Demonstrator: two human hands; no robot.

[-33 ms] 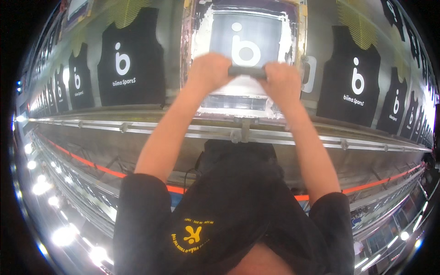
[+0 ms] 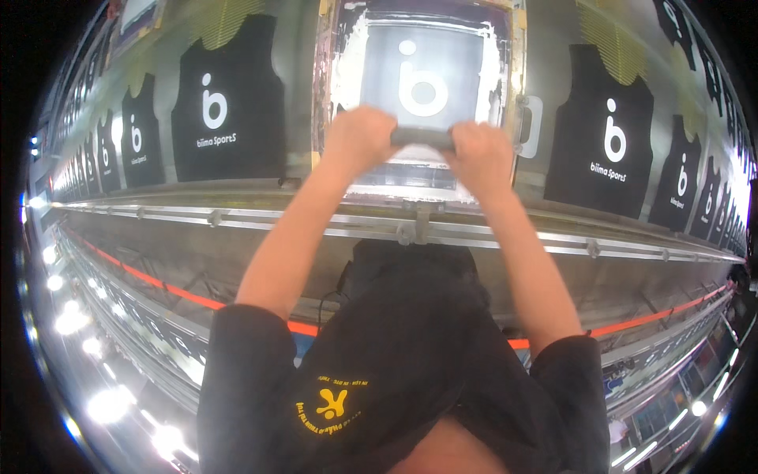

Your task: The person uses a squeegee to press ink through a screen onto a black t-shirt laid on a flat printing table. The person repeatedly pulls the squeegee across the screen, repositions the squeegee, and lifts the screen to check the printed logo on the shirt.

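Observation:
A framed printing screen (image 2: pixel 516 71) lies in front of me, its mesh bearing a white round-letter design (image 2: pixel 422 93). White ink (image 2: pixel 352 59) is smeared along both inner sides of the frame. Across the near part of the screen runs a dark squeegee (image 2: pixel 423 139). My left hand (image 2: pixel 361 142) is closed around its left end, and my right hand (image 2: pixel 483 155) grips the right end. The squeegee's lower edge, just behind the hands, is mostly hidden. What lies beneath the screen cannot be made out.
Black sleeveless garment pieces with white prints lie on the long table, one to the left (image 2: pixel 225 103) and one to the right (image 2: pixel 604 130), with several more beyond. A metal rail (image 2: pixel 316 223) follows the near edge. A white handle-shaped loop (image 2: pixel 532 126) sits beside the screen.
Both hands and the squeegee have moved a little toward me over the screen, down from the printed design. My grip looks the same.

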